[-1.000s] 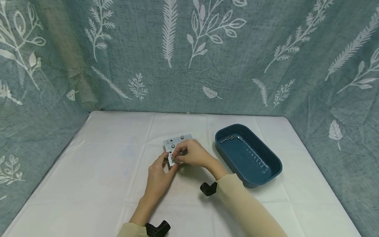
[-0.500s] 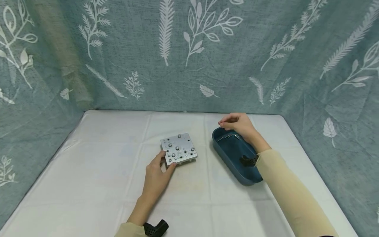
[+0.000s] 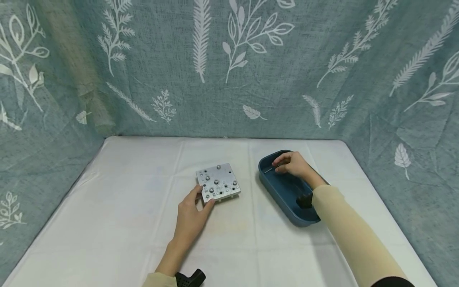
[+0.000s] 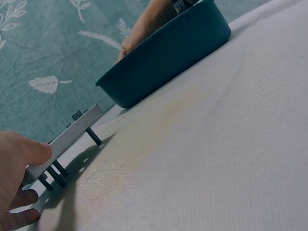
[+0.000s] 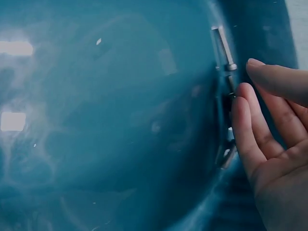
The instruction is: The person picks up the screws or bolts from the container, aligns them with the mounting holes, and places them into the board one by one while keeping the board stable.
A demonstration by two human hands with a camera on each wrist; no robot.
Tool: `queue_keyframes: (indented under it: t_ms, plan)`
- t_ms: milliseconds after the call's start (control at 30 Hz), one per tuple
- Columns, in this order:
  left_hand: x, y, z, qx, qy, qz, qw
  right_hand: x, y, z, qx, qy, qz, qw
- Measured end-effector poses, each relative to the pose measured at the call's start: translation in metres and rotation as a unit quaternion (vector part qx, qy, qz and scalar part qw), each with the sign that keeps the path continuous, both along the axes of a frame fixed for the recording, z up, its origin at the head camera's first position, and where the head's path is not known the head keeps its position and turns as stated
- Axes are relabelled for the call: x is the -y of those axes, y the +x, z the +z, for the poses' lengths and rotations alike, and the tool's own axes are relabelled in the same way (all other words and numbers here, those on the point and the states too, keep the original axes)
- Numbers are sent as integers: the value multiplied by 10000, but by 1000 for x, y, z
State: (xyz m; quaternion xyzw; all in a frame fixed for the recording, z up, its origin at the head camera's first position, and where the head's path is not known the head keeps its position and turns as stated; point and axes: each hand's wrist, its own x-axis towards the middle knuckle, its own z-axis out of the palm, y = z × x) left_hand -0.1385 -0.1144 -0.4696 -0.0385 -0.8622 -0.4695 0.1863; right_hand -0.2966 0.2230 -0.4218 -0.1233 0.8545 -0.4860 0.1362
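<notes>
A small silver metal plate (image 3: 224, 173) with holes and several screws in it lies left of the bin. My left hand (image 3: 189, 217) grips its near left corner, thumb on one side and fingers on the other. Screw shanks (image 4: 94, 136) stick out beneath the plate in the left wrist view, and the plate is raised off the cloth. Inside the far end of the dark blue bin (image 3: 275, 200) hovers my right hand (image 3: 295, 165). Its thumb and fingers are apart and hold nothing visible. Loose screws (image 5: 224, 48) lie along the bin's end wall, close to the fingertips.
White cloth (image 3: 107, 223) covers the table, creased along fold lines. A green-grey curtain (image 3: 179, 59) with white leaf prints hangs behind it and at both sides. The bin's walls rise around my right hand.
My right hand has left the plate, moved right to the bin's far end, then dipped inside, its fingers spreading. The left hand has kept hold of the plate.
</notes>
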Motion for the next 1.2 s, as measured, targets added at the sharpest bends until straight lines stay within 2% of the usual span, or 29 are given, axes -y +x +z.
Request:
queue_keyframes:
  t_ms: [200, 500, 767, 1200]
  plan:
    - [-1, 1, -1, 44, 49, -16, 10000, 0, -2, -10, 25, -4, -3, 10000]
    - [-3, 1, 0, 8, -7, -6, 10000, 3, -3, -16, -42, 107, -221, 9997]
    - [-3, 1, 0, 82, -22, 13, 10000, 5, -6, -17, -168, 278, -121, 9994]
    - [-1, 1, 1, 18, -74, 72, 9999, 10, -9, -22, -312, 137, 150, 9993]
